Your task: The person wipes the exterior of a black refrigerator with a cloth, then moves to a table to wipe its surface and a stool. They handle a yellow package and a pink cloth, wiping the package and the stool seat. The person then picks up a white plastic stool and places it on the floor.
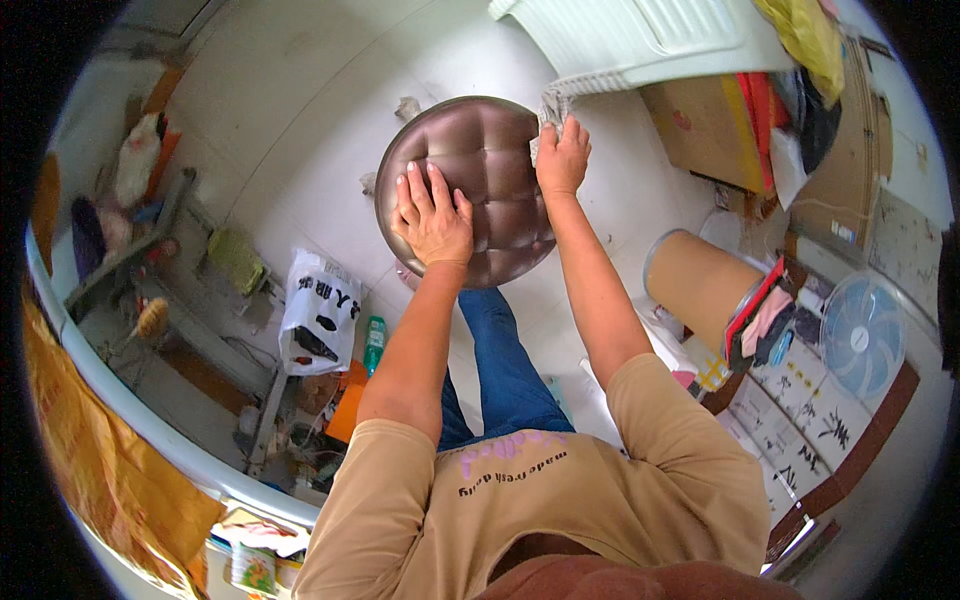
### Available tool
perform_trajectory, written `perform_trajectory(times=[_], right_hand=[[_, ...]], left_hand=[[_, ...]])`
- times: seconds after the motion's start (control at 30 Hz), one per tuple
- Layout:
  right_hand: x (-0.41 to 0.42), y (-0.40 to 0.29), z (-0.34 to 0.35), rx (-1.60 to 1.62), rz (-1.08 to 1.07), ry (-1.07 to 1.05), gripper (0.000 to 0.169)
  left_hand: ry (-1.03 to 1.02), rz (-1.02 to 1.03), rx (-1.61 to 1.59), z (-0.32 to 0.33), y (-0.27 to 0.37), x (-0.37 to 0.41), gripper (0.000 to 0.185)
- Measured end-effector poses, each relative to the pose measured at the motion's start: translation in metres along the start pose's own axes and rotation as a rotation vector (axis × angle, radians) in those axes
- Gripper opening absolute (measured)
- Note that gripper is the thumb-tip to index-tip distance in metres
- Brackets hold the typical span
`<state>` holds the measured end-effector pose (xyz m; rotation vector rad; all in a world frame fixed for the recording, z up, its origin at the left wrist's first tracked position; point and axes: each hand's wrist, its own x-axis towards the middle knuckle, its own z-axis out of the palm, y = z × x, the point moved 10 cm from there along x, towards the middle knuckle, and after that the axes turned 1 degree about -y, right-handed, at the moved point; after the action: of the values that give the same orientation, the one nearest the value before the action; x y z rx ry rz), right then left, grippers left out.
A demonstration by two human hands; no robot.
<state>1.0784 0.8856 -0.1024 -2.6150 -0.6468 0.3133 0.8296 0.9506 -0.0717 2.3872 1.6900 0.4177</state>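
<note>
In front of me stands a round stool with a brown tufted, leather-like seat (495,172). My left hand (435,217) lies on the left part of the seat, fingers spread a little and palm down. At the right edge of the seat, my right hand (562,157) has its fingers curled on a greyish knitted cloth (555,109), which touches the stool's rim. Feet of the stool with greyish covers (407,109) show beyond its far left edge. The underside of the stool is hidden.
A pale green plastic bin (630,37) stands beyond the stool at the right, beside a cardboard box (697,127). A brown drum (701,289) and a fan (861,337) are at the right. A white plastic bag (319,307) and a green bottle (374,345) are at the left.
</note>
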Motion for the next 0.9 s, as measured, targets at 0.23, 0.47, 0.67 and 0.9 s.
perform_trajectory(times=[0.23, 0.47, 0.67, 0.9], right_hand=[[-0.135, -0.005, -0.035, -0.12, -0.566, 0.136, 0.05], [0.006, 0.021, -0.032, -0.013, -0.029, 0.02, 0.045], [-0.113, 0.001, -0.051, -0.052, -0.582, 0.229, 0.045], [-0.037, 0.015, -0.077, 0.073, -0.471, 0.12, 0.053]], left_hand=[[-0.026, 0.24, -0.021, 0.013, 0.036, 0.021, 0.048], [-0.04, 0.267, 0.017, 0.017, 0.041, 0.019, 0.049], [-0.081, 0.339, 0.049, 0.021, 0.049, 0.024, 0.049], [-0.133, 0.476, 0.097, 0.029, 0.075, 0.024, 0.051]])
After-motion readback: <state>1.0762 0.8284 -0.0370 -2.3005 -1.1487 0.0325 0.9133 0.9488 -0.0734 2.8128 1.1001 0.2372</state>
